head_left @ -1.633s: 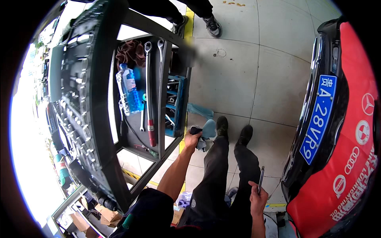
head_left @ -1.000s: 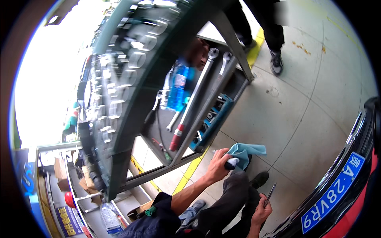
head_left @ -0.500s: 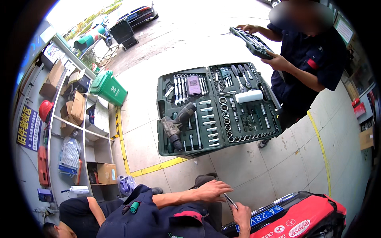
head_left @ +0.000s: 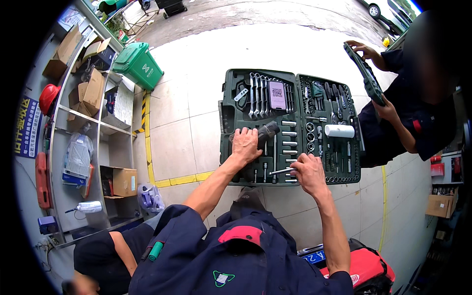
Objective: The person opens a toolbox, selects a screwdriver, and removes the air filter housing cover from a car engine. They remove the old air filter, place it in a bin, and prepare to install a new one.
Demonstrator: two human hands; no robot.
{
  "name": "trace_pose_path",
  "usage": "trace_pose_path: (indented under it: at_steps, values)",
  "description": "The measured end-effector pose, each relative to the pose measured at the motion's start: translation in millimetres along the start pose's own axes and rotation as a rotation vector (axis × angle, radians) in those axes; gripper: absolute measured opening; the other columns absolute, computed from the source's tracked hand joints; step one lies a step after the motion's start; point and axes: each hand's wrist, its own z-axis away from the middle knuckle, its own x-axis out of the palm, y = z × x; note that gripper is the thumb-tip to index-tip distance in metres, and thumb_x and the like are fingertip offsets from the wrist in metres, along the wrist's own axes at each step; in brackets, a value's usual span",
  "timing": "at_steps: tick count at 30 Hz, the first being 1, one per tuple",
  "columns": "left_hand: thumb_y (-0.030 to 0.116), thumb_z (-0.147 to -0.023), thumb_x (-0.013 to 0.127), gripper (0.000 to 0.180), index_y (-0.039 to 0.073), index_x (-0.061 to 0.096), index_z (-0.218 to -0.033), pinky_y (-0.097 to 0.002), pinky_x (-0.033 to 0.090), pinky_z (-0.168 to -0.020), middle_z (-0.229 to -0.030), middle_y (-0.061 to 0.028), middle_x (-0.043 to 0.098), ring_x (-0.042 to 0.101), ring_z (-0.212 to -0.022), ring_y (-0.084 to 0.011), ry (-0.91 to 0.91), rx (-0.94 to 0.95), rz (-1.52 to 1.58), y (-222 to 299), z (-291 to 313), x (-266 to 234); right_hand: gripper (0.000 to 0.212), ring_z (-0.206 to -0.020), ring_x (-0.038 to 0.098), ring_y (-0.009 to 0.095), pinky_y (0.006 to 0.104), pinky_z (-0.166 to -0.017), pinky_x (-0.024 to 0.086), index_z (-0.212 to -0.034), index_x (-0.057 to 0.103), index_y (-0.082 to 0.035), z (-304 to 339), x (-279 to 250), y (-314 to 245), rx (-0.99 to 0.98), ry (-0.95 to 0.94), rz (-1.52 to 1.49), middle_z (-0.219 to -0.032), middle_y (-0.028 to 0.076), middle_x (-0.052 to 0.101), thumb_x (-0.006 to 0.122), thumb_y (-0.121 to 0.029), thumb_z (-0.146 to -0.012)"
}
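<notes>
A dark green tool case (head_left: 229, 142) lies unfolded in front of me. My left hand (head_left: 247, 146) is closed over a cordless drill (head_left: 268, 131) lying on its left half; the palm hides much of the drill. Between the fingers of my right hand (head_left: 310, 175), a thin metal rod (head_left: 282, 171) points left above the sockets, its kind too small to tell. Combination wrenches (head_left: 257, 101) fill the upper left of the case, with a pink-screened phone (head_left: 277, 96) on top of them. On the right half rests a white cylinder (head_left: 339, 131) near the ratchets (head_left: 335, 105).
A co-worker (head_left: 418, 118) at the right holds a smaller tool case (head_left: 366, 73). Another person (head_left: 105, 253) is at lower left beside the shelves (head_left: 101, 162). A green bin (head_left: 139, 66) stands at far left; a red-covered car front (head_left: 364, 263) is at lower right.
My view has shifted toward the case. Both hands have moved from low near my body up over it, the left onto the drill. The rod is now in my right hand alone.
</notes>
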Motion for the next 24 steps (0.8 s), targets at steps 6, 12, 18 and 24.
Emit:
trace_pose_path:
  at_steps: [6, 12, 18, 24]
  values:
    - [0.022, -0.069, 0.081, 0.042, 0.003, 0.064, -0.103, -0.0465, 0.054, -0.085, -0.09, -0.0176, 0.073, 0.07, -0.085, -0.0364, 0.141, -0.242, 0.522, -32, 7, -61, 0.009, -0.111, 0.06, 0.021, 0.0433, -0.1, 0.042, -0.086, 0.079, -0.022, -117, 32, 14, -0.314, -0.314, 0.337, -0.106, 0.002, 0.064, 0.07, -0.022, -0.087]
    - [0.013, -0.067, 0.078, 0.035, 0.001, 0.063, -0.097, -0.0345, 0.056, -0.072, -0.082, -0.0079, 0.069, 0.067, -0.075, -0.0195, 0.283, -0.552, 1.099, -87, 51, -91, 0.012, -0.117, 0.06, 0.023, 0.0468, -0.113, 0.041, -0.09, 0.079, -0.015, -191, 86, -11, -0.546, -0.465, 0.346, -0.115, 0.003, 0.065, 0.068, -0.012, -0.086]
    - [0.01, -0.067, 0.074, 0.032, 0.0, 0.067, -0.096, -0.0328, 0.056, -0.075, -0.086, -0.0058, 0.069, 0.068, -0.078, -0.0175, 0.36, -0.608, 1.15, -93, 94, -132, 0.027, -0.102, 0.064, 0.034, 0.0459, -0.087, 0.051, -0.104, 0.065, -0.006, -159, 87, -8, -0.084, -0.145, -0.176, -0.112, 0.013, 0.064, 0.079, -0.01, -0.081]
    - [0.008, -0.066, 0.074, 0.03, 0.0, 0.067, -0.094, -0.0319, 0.054, -0.074, -0.088, -0.0056, 0.068, 0.066, -0.079, -0.0168, 0.346, -0.658, 1.181, -83, 94, -136, 0.033, -0.082, 0.071, 0.039, 0.0496, -0.073, 0.054, -0.085, 0.064, -0.002, -134, 123, 1, 0.412, -0.218, -0.406, -0.081, 0.019, 0.071, 0.087, -0.026, -0.081]
